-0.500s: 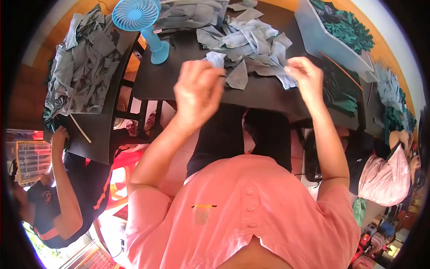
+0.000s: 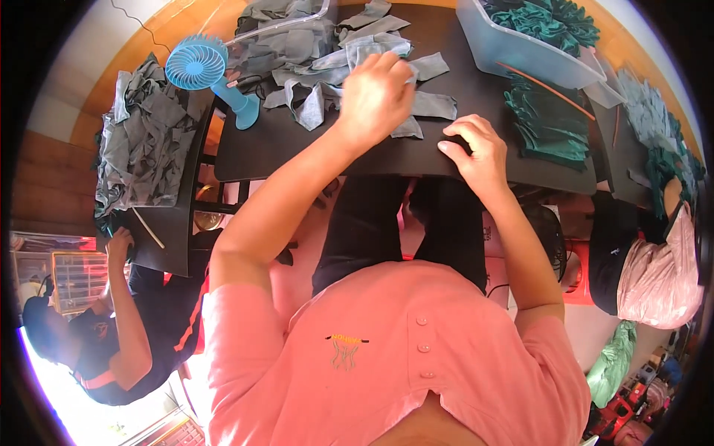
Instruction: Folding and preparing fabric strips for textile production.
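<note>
Since half a second ago, our left hand (image 2: 379,93) has gone out from above the near edge of the counter (image 2: 312,141) to the heap of grey cloth strips (image 2: 349,56), and our right hand (image 2: 476,152) has dropped from mid-air to the counter's near edge; we see the left hand from the back, its fingers curled down into the grey strips, though whether they pinch one we cannot tell; the right hand lies loosely curled with its fingertips (image 2: 450,145) on the bare dark counter, holding nothing; the strips lie scattered across the far middle of the counter, some spilling towards the near edge just beside the left hand; left of them stands a small blue fan (image 2: 197,63) on its foot; to the right lies a stack of dark green cloth (image 2: 547,123), and beyond it a clear plastic tub (image 2: 513,52) filled with more green cloth; on a second counter at far left rests a larger grey pile (image 2: 141,141), where another person's hand (image 2: 119,241) touches its near end.
</note>
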`<state>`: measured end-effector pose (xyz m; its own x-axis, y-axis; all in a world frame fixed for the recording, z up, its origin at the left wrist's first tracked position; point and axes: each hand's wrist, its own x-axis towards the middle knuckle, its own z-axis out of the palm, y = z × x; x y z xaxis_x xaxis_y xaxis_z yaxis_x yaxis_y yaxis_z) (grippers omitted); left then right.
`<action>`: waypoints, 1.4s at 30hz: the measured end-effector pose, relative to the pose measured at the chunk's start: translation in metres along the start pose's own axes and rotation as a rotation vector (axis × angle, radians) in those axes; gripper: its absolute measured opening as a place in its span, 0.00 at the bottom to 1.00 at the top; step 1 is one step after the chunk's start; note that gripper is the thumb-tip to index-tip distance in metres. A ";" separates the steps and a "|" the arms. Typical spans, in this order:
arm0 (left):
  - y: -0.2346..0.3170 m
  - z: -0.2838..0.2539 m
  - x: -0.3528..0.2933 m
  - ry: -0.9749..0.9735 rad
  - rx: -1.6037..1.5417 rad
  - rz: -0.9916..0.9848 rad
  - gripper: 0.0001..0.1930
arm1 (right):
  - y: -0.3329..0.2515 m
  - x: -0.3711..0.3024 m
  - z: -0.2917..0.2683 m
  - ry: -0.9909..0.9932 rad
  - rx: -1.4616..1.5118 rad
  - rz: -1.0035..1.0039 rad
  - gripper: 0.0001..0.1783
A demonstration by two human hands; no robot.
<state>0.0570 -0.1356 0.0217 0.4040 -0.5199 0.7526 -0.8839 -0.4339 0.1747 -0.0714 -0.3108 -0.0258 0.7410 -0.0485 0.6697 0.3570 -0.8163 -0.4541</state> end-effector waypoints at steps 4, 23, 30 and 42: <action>-0.029 0.059 0.014 -0.160 0.270 -0.171 0.07 | -0.019 -0.003 -0.008 -0.033 -0.077 -0.112 0.16; -0.002 -0.082 -0.080 -0.295 -1.935 -1.182 0.11 | -0.045 0.045 0.019 -0.190 0.820 0.414 0.16; 0.031 -0.062 -0.071 -0.415 -1.832 -1.263 0.10 | -0.069 0.025 0.003 -0.325 0.890 0.597 0.10; 0.080 -0.050 -0.073 -0.040 -0.871 -0.682 0.08 | -0.074 0.016 -0.012 -0.184 0.958 0.790 0.11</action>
<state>-0.0548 -0.0956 0.0125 0.8629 -0.3990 0.3100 -0.3301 0.0194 0.9438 -0.0928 -0.2575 0.0257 0.9814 -0.1884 -0.0360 -0.0078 0.1484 -0.9889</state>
